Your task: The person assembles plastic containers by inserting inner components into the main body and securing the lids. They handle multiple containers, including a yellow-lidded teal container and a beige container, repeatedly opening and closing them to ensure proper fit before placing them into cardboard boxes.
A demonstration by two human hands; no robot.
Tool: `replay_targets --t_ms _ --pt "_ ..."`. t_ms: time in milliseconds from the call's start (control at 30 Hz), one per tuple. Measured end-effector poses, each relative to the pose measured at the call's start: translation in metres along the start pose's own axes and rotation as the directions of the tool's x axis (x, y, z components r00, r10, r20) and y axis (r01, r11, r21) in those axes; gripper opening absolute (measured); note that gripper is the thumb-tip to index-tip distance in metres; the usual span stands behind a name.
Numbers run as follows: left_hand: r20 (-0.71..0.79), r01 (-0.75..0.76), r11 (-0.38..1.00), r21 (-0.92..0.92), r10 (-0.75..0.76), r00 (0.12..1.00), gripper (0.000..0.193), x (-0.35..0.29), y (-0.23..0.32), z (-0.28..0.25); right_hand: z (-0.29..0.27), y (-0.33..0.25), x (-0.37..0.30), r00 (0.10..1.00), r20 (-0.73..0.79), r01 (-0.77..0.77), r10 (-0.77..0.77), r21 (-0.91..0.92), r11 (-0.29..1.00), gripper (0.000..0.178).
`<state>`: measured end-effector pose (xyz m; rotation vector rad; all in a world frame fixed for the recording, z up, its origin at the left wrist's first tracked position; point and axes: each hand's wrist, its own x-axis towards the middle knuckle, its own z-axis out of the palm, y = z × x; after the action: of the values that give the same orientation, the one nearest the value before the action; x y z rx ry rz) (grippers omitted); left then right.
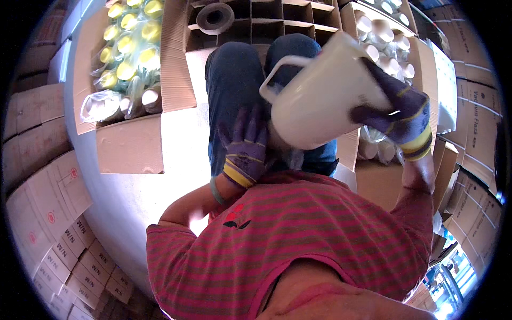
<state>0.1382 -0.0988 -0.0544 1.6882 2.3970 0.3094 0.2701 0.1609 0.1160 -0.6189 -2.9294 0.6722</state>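
gripping a white jug (325, 90) in the right hand (399, 111), left hand (246, 152) outspread, seemingly against a thigh (233, 77)

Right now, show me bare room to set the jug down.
Bare floor lies between the left carton and the left leg; several cells of the divided carton look empty. Crowded: left carton, with yellow tops; right carton, with pale tops, near the white jug.

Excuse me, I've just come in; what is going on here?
The person's gloved right hand holds a white jug tilted above the lap. The gloved left hand, fingers spread, is at the left thigh. Ahead is a divided carton; yellow-topped containers stand in a box to the left.
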Motion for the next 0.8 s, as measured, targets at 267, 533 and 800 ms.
replay_targets --t_ms 267,533,800 --pt "-0.101 0.047 0.997 -0.069 -0.053 0.993 0.032 -0.012 -0.014 -0.060 0.051 -0.067 0.100 0.852 0.519 0.359 -0.065 -0.490 0.795 0.077" --pt "-0.451 0.036 0.808 -0.588 -0.365 0.814 0.022 0.155 -0.191 -0.010 0.030 -0.043 0.135 0.707 0.469 0.575 -0.529 0.054 0.816 0.052" --pt "-0.157 0.234 0.968 0.088 -0.219 0.963 0.045 0.342 -0.293 0.118 0.044 0.015 0.135 0.923 0.007 0.282 -0.385 0.670 0.686 0.033"
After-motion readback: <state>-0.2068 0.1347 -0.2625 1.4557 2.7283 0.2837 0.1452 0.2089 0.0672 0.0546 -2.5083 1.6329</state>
